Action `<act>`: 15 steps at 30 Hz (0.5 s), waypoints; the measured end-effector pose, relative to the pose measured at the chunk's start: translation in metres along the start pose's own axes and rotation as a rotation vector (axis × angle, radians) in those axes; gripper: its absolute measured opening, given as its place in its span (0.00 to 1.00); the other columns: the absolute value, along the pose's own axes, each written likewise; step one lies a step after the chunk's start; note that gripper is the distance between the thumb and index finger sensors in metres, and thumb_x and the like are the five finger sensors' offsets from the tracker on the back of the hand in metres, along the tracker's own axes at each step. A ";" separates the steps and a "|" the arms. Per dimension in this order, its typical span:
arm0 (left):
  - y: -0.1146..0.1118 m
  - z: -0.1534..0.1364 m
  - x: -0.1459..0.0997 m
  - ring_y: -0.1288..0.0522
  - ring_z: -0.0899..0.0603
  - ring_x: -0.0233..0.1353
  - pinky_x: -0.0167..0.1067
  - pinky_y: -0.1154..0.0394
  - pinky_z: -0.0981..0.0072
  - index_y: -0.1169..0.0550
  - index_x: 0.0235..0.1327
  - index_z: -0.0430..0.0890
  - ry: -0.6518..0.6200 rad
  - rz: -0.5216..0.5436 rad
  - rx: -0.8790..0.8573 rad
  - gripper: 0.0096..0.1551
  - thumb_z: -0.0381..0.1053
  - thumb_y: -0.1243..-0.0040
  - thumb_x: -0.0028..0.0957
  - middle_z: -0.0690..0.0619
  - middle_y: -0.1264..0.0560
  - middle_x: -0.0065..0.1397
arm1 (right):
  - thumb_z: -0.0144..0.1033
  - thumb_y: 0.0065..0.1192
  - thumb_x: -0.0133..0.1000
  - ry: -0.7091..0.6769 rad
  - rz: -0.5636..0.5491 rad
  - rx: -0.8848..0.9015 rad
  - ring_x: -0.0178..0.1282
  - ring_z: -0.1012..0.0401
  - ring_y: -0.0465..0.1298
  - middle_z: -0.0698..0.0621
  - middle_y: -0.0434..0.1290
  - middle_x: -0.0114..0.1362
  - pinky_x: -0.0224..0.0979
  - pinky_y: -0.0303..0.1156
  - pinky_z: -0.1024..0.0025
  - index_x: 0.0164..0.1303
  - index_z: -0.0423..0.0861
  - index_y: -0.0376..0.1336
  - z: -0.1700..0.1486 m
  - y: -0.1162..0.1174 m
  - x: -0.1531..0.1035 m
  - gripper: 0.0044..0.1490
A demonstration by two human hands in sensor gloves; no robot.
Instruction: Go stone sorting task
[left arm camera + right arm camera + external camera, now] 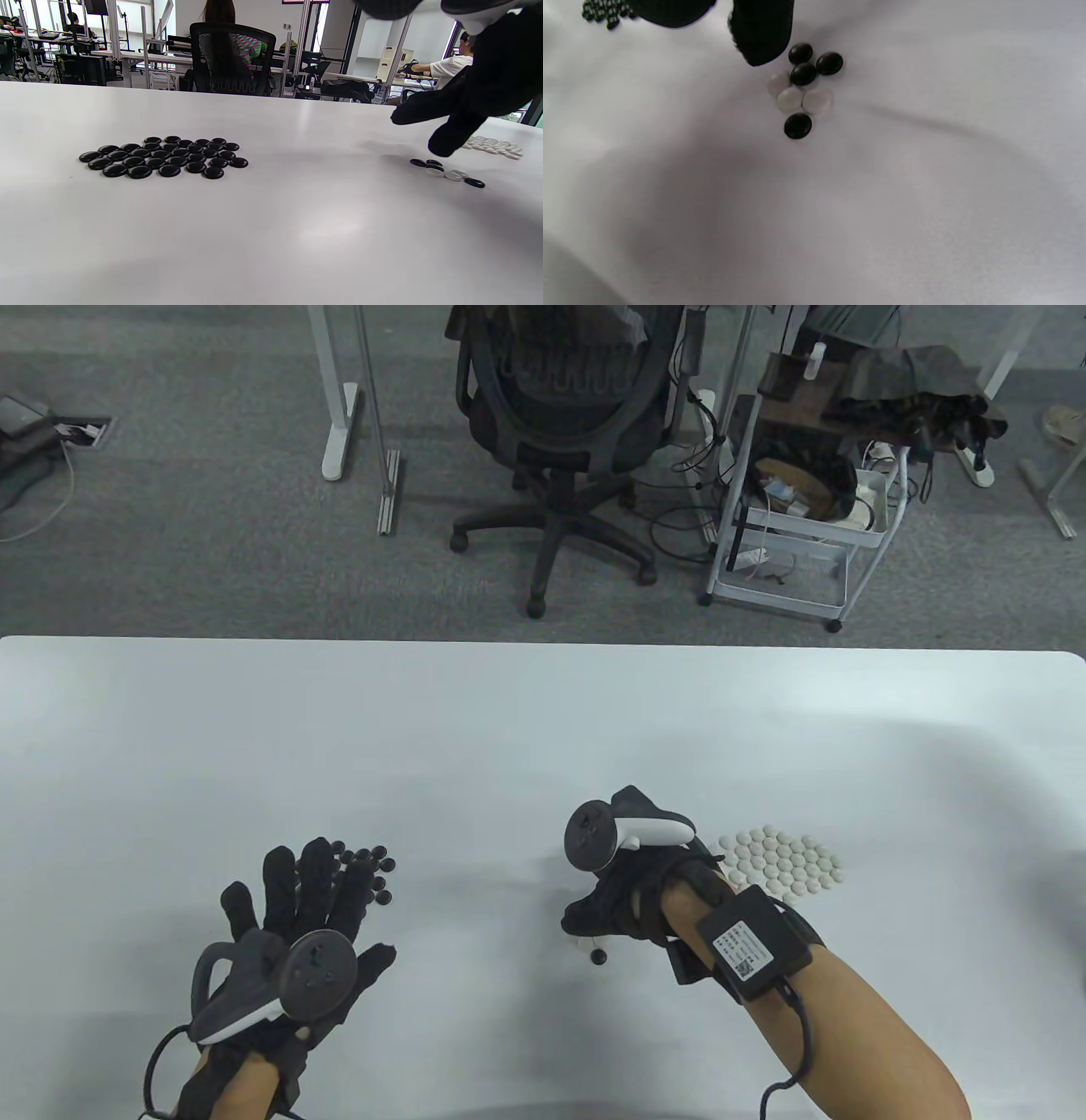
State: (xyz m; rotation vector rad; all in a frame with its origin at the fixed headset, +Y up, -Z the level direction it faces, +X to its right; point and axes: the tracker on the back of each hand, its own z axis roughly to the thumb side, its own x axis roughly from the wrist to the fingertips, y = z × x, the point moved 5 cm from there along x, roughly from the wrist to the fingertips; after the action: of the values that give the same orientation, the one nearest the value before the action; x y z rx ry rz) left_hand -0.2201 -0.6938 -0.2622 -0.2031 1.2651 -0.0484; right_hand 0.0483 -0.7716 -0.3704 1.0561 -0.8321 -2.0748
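We are near the end of sorting: our right hand (624, 899) hovers, fingers loosely apart and empty, above the last mixed stones (801, 87) (four black, three white). Next we pinch one. Our left hand (297, 933) lies flat by the black pile (163, 156).

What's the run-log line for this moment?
phase: sorting | left hand: open over black pile | right hand: above mixed stones, grip unclear | white pile: right

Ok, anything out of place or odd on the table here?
Only the small mixed cluster under the right hand: four black and three white stones not yet sorted. The black pile and the white pile are tidy, one colour each.
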 end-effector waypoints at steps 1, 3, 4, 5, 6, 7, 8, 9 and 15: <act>0.000 0.000 0.000 0.76 0.18 0.74 0.56 0.73 0.12 0.58 0.88 0.40 -0.001 0.001 0.000 0.46 0.63 0.63 0.67 0.24 0.73 0.84 | 0.55 0.40 0.61 0.008 0.010 -0.018 0.72 0.33 0.20 0.36 0.24 0.82 0.65 0.26 0.20 0.81 0.51 0.57 0.000 0.003 0.003 0.39; 0.001 0.000 0.000 0.76 0.18 0.74 0.56 0.73 0.12 0.58 0.88 0.40 -0.002 0.003 -0.001 0.46 0.63 0.63 0.67 0.24 0.73 0.84 | 0.55 0.40 0.61 0.004 0.020 -0.005 0.72 0.33 0.19 0.36 0.23 0.81 0.65 0.26 0.20 0.81 0.52 0.56 0.000 0.007 0.008 0.39; 0.001 0.000 0.000 0.76 0.18 0.74 0.56 0.73 0.12 0.58 0.88 0.40 -0.001 0.003 -0.001 0.46 0.63 0.63 0.67 0.25 0.73 0.84 | 0.55 0.40 0.61 0.003 0.026 -0.005 0.72 0.33 0.19 0.36 0.23 0.81 0.65 0.25 0.20 0.82 0.52 0.55 0.000 0.009 0.010 0.39; 0.001 -0.001 0.000 0.76 0.18 0.74 0.56 0.73 0.12 0.58 0.88 0.40 0.001 0.002 -0.002 0.46 0.63 0.64 0.67 0.25 0.73 0.84 | 0.55 0.40 0.61 0.000 0.026 -0.011 0.72 0.33 0.19 0.36 0.23 0.81 0.65 0.25 0.20 0.82 0.52 0.55 0.001 0.011 0.012 0.39; 0.001 -0.001 0.000 0.76 0.18 0.74 0.56 0.73 0.12 0.58 0.88 0.40 0.002 0.002 -0.004 0.46 0.63 0.63 0.67 0.24 0.73 0.84 | 0.55 0.40 0.61 -0.002 0.030 -0.016 0.72 0.33 0.19 0.36 0.22 0.81 0.65 0.25 0.20 0.82 0.52 0.55 0.002 0.013 0.013 0.39; 0.001 -0.001 -0.001 0.77 0.18 0.74 0.56 0.73 0.12 0.58 0.88 0.40 0.002 0.003 -0.005 0.46 0.63 0.63 0.67 0.25 0.73 0.84 | 0.55 0.40 0.61 -0.005 0.034 -0.021 0.72 0.33 0.19 0.36 0.22 0.81 0.65 0.25 0.20 0.82 0.52 0.54 0.003 0.015 0.015 0.39; 0.001 -0.001 -0.001 0.77 0.18 0.74 0.56 0.73 0.12 0.58 0.88 0.40 0.002 0.004 -0.006 0.46 0.63 0.63 0.67 0.25 0.73 0.84 | 0.55 0.40 0.61 -0.011 0.036 -0.023 0.71 0.33 0.19 0.36 0.22 0.81 0.65 0.25 0.20 0.82 0.53 0.53 0.005 0.017 0.016 0.39; 0.001 -0.001 -0.001 0.76 0.18 0.74 0.56 0.73 0.12 0.58 0.88 0.40 0.002 0.005 -0.006 0.46 0.63 0.63 0.67 0.24 0.73 0.84 | 0.55 0.40 0.61 -0.028 0.029 -0.013 0.71 0.33 0.18 0.36 0.21 0.81 0.65 0.25 0.20 0.82 0.53 0.53 0.008 0.018 0.016 0.39; 0.000 -0.001 0.000 0.76 0.18 0.74 0.56 0.73 0.12 0.58 0.88 0.40 0.003 -0.003 -0.001 0.46 0.63 0.64 0.67 0.25 0.73 0.84 | 0.55 0.40 0.61 -0.101 0.048 -0.049 0.71 0.33 0.18 0.36 0.20 0.80 0.64 0.24 0.20 0.82 0.54 0.52 0.028 0.036 0.013 0.38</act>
State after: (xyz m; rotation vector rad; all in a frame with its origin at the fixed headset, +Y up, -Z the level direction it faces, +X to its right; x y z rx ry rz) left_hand -0.2207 -0.6942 -0.2623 -0.2059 1.2676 -0.0505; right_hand 0.0283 -0.7958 -0.3355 0.9031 -0.8430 -2.1114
